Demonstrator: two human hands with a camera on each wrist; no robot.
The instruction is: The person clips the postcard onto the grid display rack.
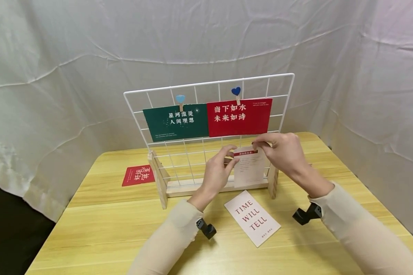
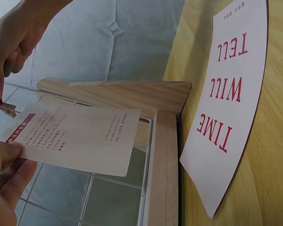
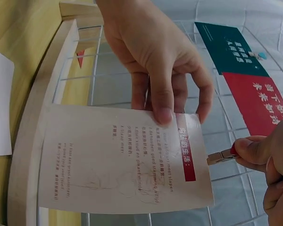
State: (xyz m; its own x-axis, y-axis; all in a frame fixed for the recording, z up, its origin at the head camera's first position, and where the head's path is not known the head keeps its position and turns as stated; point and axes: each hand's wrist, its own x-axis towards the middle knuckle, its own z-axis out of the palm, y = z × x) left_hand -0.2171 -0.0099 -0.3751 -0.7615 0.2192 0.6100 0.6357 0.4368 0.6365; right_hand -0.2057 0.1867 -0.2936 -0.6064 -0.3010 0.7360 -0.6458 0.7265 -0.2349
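At lower right of centre lies a lettered card (image 1: 252, 218). Just beyond, the white card (image 1: 249, 172) sits between both hands: the left hand (image 1: 217, 170) pinches its left edge, the right hand (image 1: 285, 152) a peg (image 3: 220, 157) (wooden, red-tipped) at its top. Behind stands a rack (image 1: 184, 188).

Pale, creased cloth (image 1: 206, 42) hung behind and on both sides of the yellow, wood-grained desk (image 1: 99, 229), whose far corners were rounded, with a faint pink tint at the cloth's upper right and a dark patch (image 1: 12, 233) at the lower left.
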